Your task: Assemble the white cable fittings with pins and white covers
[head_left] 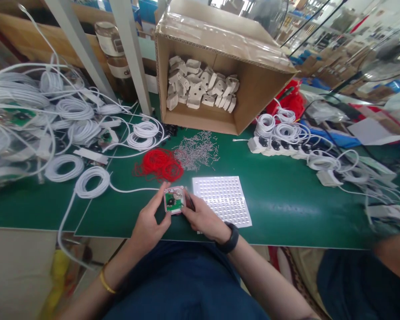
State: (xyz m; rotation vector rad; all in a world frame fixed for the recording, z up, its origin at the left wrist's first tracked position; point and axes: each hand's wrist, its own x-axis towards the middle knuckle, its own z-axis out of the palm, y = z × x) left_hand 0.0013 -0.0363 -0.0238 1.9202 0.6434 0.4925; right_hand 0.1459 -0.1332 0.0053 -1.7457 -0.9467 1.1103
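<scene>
Circuit board point(177, 206) rests between both hands point(149, 223) point(205, 218); bottle label point(120, 71) shows "d".

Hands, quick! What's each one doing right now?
Left hand: holding one side of the green-board case.
Right hand: holding its other side; an unclear dark object shows there too.

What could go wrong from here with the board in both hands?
Snag: the white cable running to the left hand comes off a coil whose tail hangs over the table edge; a tug might reach the board.
Tangle: loose metal parts touch the red cord, so some could catch in it.
Drag: the right hand overlaps the dotted sheet and might shift it.
</scene>
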